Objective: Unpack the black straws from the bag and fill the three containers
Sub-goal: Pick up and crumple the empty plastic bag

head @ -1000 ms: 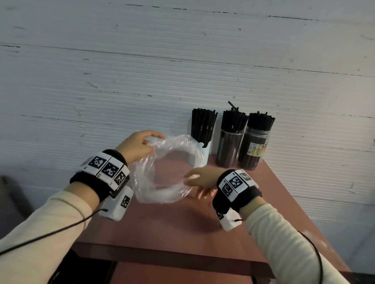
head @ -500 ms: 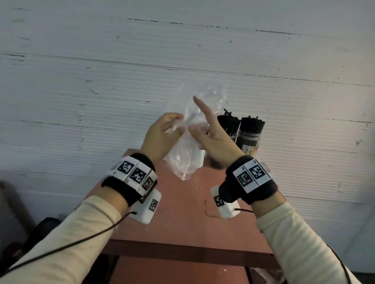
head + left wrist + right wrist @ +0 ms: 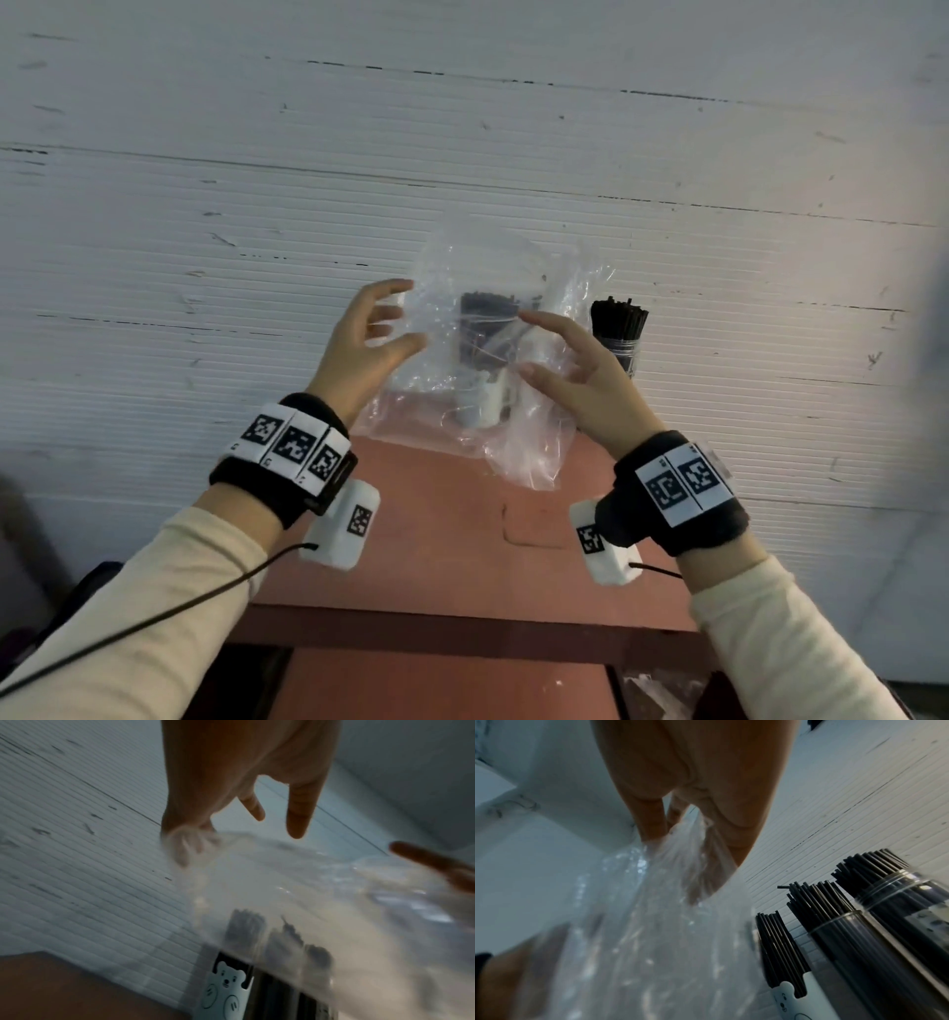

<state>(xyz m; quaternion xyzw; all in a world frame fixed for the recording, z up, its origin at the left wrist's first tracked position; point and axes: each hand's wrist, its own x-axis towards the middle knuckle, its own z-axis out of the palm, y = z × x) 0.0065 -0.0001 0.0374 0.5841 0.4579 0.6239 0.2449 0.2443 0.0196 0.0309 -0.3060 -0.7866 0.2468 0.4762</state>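
The bag has come up off the table: a second ago it lay low over the red top, held open like a hoop, and half a second ago it was bunched between the two hands. Now it hangs spread out in the middle of the head view, raised in front of the white wall. It looks empty; the dark shapes in it are straws standing behind, seen through the film.

The left hand holds the bag's left edge, with some fingers tucked behind the plastic and thumb and forefinger spread loose. The right hand has its fingers straight, and the right wrist view shows plastic gathered between them, so I take it as a light pinch on the right edge.

All three containers stand against the wall at the far end of the table, each packed with black straws. The bear cup is on the left, the clear jar in the middle, and the labelled jar sits right of centre in the head view.

I judge the filling done, with only the bag left to put away.

As for writing, the cup carries a cartoon bear and no words. The right jar's label is too blurred to read. The wristbands bear square black-and-white coded tags.
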